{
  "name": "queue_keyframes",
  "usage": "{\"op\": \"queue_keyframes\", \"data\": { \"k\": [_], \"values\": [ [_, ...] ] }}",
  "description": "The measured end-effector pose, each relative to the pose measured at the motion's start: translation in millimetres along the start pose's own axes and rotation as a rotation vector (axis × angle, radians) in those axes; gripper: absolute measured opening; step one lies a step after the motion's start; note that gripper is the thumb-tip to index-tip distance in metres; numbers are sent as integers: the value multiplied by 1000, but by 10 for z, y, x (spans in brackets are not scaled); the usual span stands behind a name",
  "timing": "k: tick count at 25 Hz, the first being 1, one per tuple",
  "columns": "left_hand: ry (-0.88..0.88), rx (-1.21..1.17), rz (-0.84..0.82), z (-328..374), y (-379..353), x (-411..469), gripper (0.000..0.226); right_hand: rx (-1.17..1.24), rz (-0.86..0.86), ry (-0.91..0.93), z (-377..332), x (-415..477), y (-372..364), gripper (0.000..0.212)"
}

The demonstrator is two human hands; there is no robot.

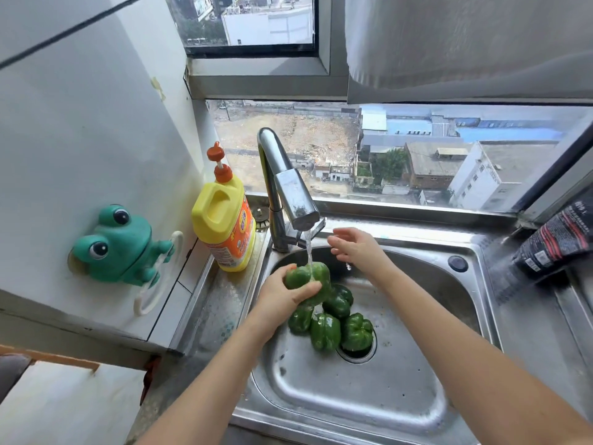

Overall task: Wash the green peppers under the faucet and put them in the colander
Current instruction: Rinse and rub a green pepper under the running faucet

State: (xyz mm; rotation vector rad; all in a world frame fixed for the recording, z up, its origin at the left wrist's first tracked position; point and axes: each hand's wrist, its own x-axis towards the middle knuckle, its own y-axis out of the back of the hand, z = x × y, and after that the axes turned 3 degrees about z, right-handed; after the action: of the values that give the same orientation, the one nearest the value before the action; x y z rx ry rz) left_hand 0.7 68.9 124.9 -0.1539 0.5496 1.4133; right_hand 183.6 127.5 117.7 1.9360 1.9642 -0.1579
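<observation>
Meanwhile, left hand (278, 300) fingers (306, 289) wrap a green pepper (316, 273) under the faucet (290, 187) stream; right hand (356, 248) open beside it. Four peppers (325, 330) lie below the fingers. Wet, light, probably slippery: best cupped round its body.

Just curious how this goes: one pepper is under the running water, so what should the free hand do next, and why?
Probably bring the right hand down onto the green pepper to rub it. The left hand grips it under the stream, while the right hovers open beside it, holding nothing. Four more peppers lie in the sink.
</observation>
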Motion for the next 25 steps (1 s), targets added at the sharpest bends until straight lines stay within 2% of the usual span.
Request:
{"op": "queue_keyframes", "data": {
  "k": [1,3,5,7,10,14,19,21,25],
  "values": [
    [-99,173,39,-17,20,-3,71,-33,4,-12,-25,86,-4,55],
    [-298,290,26,-22,24,-41,82,-69,-63,-42,-88,250,-47,74],
    [-409,304,-27,-48,16,-75,85,-64,-170,-51,-110,401,-91,68],
    [-454,360,-54,-100,27,-89,90,-55,-218,-29,-103,505,-121,48],
    [-453,430,-78,-209,62,-60,94,-154,-181,-5,-105,617,-192,38],
    [-463,549,-96,-292,100,-17,86,-344,-9,78,-93,674,-342,21],
    [-319,577,-36,-312,140,4,87,-474,136,213,-139,695,-437,5],
    [-248,575,-17,-307,134,17,90,-554,104,247,-194,736,-505,10],
    [-184,514,-18,-278,138,7,75,-679,47,282,-280,858,-637,28]
  ]
}}
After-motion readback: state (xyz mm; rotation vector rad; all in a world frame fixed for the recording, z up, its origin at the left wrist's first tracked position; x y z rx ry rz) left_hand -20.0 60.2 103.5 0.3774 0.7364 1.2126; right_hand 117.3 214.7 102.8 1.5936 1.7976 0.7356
